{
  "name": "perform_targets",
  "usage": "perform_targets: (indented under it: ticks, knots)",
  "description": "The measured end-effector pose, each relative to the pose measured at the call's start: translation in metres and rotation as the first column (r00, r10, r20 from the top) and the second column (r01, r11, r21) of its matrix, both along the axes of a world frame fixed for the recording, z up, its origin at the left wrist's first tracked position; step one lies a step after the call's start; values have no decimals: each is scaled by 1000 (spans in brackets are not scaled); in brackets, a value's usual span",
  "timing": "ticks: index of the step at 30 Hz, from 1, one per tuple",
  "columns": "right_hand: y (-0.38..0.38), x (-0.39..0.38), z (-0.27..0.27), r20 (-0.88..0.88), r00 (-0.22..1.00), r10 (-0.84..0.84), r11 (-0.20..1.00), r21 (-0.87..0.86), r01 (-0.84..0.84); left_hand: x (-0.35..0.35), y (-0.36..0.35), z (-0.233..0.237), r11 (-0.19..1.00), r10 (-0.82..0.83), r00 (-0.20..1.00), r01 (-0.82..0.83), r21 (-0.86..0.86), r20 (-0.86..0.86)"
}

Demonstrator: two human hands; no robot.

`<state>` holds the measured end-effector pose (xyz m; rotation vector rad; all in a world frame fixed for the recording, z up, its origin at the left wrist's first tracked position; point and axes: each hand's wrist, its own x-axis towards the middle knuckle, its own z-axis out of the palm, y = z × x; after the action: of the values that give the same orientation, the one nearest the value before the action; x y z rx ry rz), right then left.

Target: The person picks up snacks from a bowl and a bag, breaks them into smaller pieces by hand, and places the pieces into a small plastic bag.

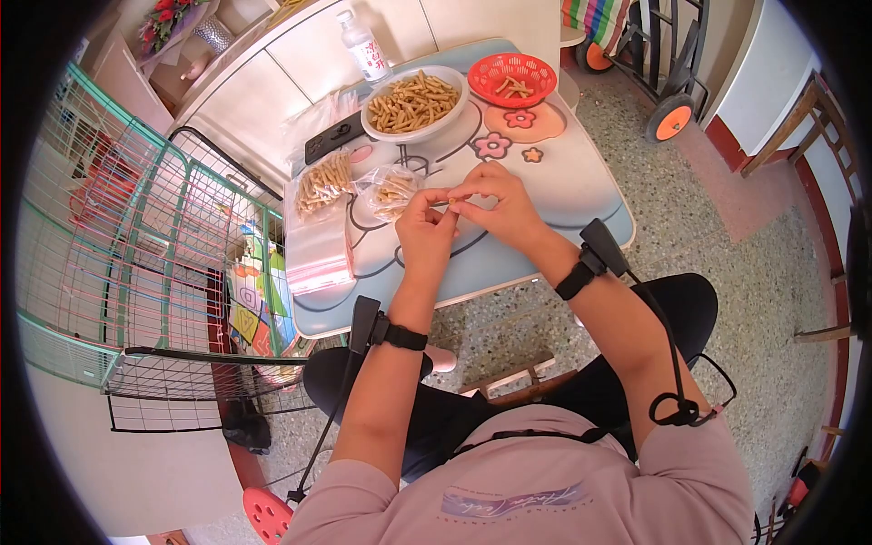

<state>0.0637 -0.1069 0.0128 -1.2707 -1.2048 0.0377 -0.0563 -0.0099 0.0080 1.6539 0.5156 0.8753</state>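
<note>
My left hand (425, 229) and my right hand (498, 202) meet above the near part of the small table. The fingertips of both are pinched together around something tiny and brownish, mostly hidden by the fingers. Just left of my left hand lies a clear plastic bag (392, 191) with tan stick-shaped pieces inside. Farther left is a fuller bag of sticks (324, 184). Behind my hands stands a white bowl (386, 135) heaped with the same sticks. A red plastic basket (543, 91) at the back right holds several sticks.
Flat clear bags (320, 263) lie at the table's left edge, a black phone (333, 137) behind them. A bottle (363, 47) stands at the back. A green wire cage (118, 236) is on the left; a wheeled cart (658, 73) stands at the upper right.
</note>
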Motion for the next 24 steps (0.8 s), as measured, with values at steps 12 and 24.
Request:
perform_targets:
  ticks: [12, 24]
  knots:
    - [0, 4, -4, -160, 987, 1, 999, -32, -6, 0, -4, 6, 998, -58, 998, 58, 1, -10]
    - [1, 5, -5, -88, 996, -6, 1000, -31, 3, -1, -3, 6, 1000, -25, 999, 24, -20, -38]
